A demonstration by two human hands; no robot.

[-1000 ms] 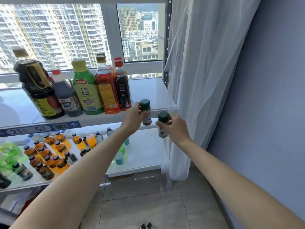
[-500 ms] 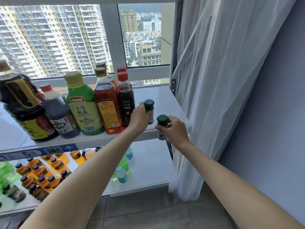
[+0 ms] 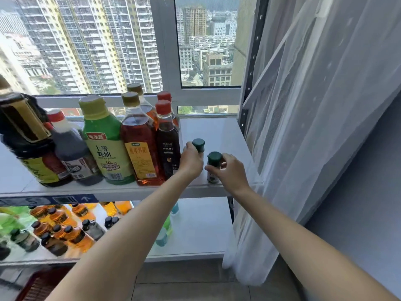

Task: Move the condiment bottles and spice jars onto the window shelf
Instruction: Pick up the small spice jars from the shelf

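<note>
Two small green-capped spice jars are at the right end of the white window shelf (image 3: 219, 131). My left hand (image 3: 191, 160) grips the left spice jar (image 3: 198, 145), just right of a dark red-capped bottle (image 3: 167, 146). My right hand (image 3: 230, 170) holds the right spice jar (image 3: 213, 168), whose base stands on the shelf near its front edge. Condiment bottles line the shelf to the left: an amber bottle (image 3: 140, 146), a green oyster-sauce bottle (image 3: 106, 146), a dark sauce bottle (image 3: 71, 155) and a large soy jug (image 3: 23, 137).
A sheer white curtain (image 3: 303, 127) hangs right beside the shelf end, against a blue wall. The lower shelf (image 3: 195, 231) carries several small amber and green drink bottles at its left. The window glass stands behind the bottles.
Both hands have moved forward and down onto the shelf with the jars. The right jar, earlier held below the shelf edge, now stands on the shelf.
</note>
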